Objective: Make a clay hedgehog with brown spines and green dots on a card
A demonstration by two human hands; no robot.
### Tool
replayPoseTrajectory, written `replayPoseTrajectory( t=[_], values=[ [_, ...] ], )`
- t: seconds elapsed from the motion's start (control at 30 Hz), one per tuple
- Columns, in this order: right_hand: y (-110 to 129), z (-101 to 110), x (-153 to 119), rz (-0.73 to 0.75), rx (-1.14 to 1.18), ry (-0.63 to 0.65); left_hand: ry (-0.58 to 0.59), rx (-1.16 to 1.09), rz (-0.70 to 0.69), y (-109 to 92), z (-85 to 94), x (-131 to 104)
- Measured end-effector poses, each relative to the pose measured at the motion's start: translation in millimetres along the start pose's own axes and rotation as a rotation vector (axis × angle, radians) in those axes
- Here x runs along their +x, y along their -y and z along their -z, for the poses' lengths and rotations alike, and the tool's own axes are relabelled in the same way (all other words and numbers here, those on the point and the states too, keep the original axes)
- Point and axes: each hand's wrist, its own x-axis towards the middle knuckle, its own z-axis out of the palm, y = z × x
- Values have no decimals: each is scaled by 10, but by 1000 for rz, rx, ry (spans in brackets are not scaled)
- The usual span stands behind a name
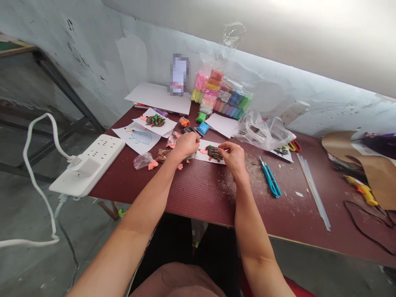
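Observation:
In front of me lies a white card (202,157) with a hedgehog (213,153) on it: pinkish-orange face, dark brown twig-like spines, a few green bits. My right hand (235,159) is at the card's right end, thumb and fingertips pinched together by the spines; whatever they hold is too small to make out. To the left of the card, my left hand (186,145) hovers over small bags of clay, its fingers curled into a pinch with their contents hidden. Beneath that wrist are a brown clay pack (163,155) and orange clay lumps (152,165).
Hedgehog card (155,120) and blue hedgehog drawing (139,138) lie at left, near a power strip (102,150). Coloured clay packs (213,93) stand by the wall. At right are a blue cutter (270,179), glue sticks (314,192), scissors (294,146) and a yellow glue gun (363,192).

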Motion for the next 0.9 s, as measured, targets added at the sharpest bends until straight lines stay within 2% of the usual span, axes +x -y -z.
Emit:
replayPoseTrajectory(
  t=[0.47, 0.9],
  values=[
    [-121, -93, 50, 70, -140, -19, 28, 20, -24, 32, -26, 14],
    [-145, -148, 38, 91, -125, -16, 37, 39, -20, 19, -30, 2]
  ],
)
